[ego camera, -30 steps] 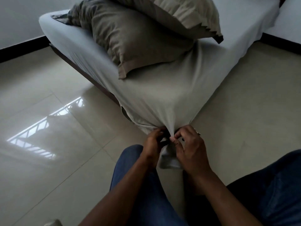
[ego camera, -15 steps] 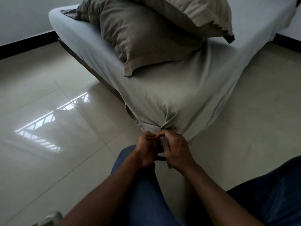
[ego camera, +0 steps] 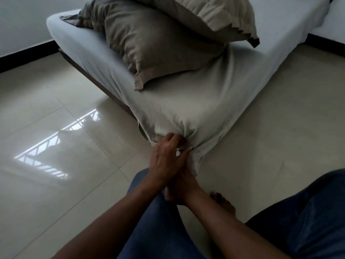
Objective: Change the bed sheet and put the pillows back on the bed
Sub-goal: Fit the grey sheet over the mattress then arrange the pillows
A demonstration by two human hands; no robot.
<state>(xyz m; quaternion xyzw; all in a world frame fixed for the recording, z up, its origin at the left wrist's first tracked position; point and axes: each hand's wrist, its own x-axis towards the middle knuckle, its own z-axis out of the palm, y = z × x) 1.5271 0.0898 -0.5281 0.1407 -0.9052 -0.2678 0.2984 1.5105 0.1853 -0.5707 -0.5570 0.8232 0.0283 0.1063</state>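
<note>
At the bottom edge: two knees in blue jeans, with both forearms passing between them; one bare foot on the floor, just right of the right wrist.

Right hand: lies beneath the left hand and is largely covered by it; directed toward the hanging sheet corner; whether its fingers are straight or curled cannot be told.

Left hand: on top of the right; fingers curled into the bunched cloth, gripping it.

Bed sheet: grey-beige, drawn over the near corner of the bed; puckered into a tight gather at the left fingertips, with a loose tail hanging beside both hands.

Floor: pale glossy tiles; a bright window reflection at left.

Bed base: dark strip under the bed's left side.

Taupe pillow: lies on the sheet behind the near corner.

Beige pillow: lighter, rests on the taupe pillow and overhangs it to the right.

Patterned cloth: dark, at the far left corner, partly behind the taupe pillow.

Wall: pale, with dark skirting.
</note>
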